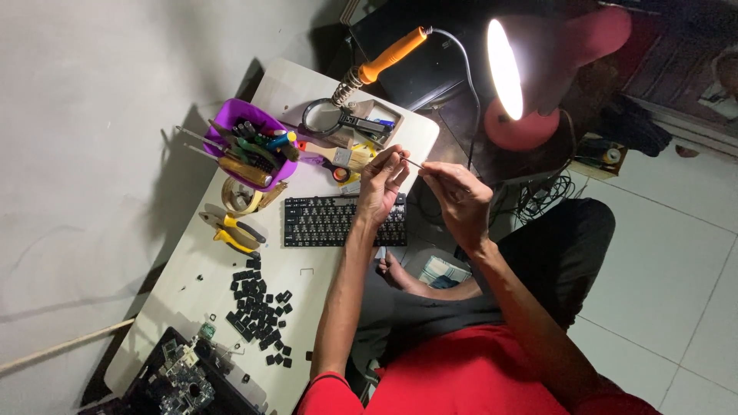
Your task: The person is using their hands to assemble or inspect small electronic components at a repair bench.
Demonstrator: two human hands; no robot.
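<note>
Glossy purple plastic tub at ten o'clock; matt black plastic keyboard centre (loose black plastic keycaps likewise matt).

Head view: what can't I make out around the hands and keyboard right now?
- Thin metal piece between left hand and right hand: too small to identify.
- Keyboard: right end hidden by the left hand.
- Circuit board: cut off by the bottom edge.

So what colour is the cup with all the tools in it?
Purple. The cup shows best in the head view, at the table's far left.
</note>
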